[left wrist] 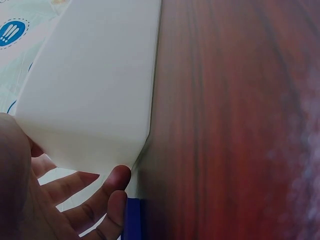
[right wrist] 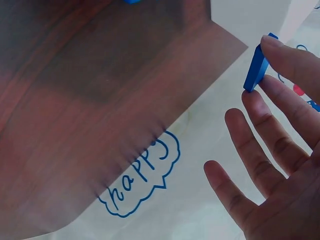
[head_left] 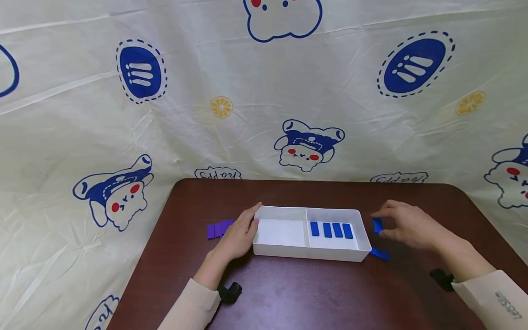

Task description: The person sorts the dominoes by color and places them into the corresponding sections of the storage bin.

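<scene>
Just right of the white two-part box (head_left: 284, 251), my right hand (head_left: 406, 225) pinches a blue piece (head_left: 377, 225) between thumb and fingers; in the right wrist view the blue piece (right wrist: 257, 66) is held on a slant beside the box (right wrist: 240, 20). My left hand (head_left: 240, 234) rests against the box's left end, and in the left wrist view its fingers touch the end wall of the box (left wrist: 85, 150). Several blue pieces (head_left: 327, 230) lie in a row in the right compartment. The left compartment (head_left: 280, 231) shows only its white floor.
Purple pieces (head_left: 217, 230) lie side by side on the brown table (head_left: 288, 293), left of the box and partly behind my left hand. Another blue piece or pieces (head_left: 380, 254) lie by the box's front right corner. A patterned sheet (head_left: 185, 68) hangs behind the table.
</scene>
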A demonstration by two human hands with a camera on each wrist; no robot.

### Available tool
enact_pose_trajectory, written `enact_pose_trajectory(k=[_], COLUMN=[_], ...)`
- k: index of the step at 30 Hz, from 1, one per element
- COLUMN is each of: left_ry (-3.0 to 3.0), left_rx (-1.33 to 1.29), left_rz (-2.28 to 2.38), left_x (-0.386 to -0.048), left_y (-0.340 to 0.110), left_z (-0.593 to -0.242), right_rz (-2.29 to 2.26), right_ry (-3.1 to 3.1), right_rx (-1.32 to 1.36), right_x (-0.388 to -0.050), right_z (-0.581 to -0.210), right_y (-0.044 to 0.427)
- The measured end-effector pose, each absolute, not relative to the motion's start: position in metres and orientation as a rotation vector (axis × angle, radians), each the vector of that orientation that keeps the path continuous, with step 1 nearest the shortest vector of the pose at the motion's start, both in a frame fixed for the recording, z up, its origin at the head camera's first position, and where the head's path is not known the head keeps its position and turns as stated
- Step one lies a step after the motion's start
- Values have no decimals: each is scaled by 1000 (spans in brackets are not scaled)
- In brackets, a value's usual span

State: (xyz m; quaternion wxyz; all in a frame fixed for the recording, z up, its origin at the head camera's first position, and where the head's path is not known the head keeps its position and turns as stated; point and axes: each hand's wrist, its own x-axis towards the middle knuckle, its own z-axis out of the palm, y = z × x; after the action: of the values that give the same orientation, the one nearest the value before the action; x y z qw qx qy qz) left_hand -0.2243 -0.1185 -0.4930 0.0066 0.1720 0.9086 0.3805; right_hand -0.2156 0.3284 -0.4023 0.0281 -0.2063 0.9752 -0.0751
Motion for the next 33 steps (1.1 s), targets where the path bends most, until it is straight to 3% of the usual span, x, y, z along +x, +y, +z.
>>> enact_pose_trajectory(k=[33], left_ry=[2843], left_rx=[519], left_rz=[1172], left_x=[-223], left_y=[-118], left_z=[-492], right_rz=[-314], right_ry=[2983], right_rx=[-677], right_x=[-209], right_z=[-387], right_y=[275])
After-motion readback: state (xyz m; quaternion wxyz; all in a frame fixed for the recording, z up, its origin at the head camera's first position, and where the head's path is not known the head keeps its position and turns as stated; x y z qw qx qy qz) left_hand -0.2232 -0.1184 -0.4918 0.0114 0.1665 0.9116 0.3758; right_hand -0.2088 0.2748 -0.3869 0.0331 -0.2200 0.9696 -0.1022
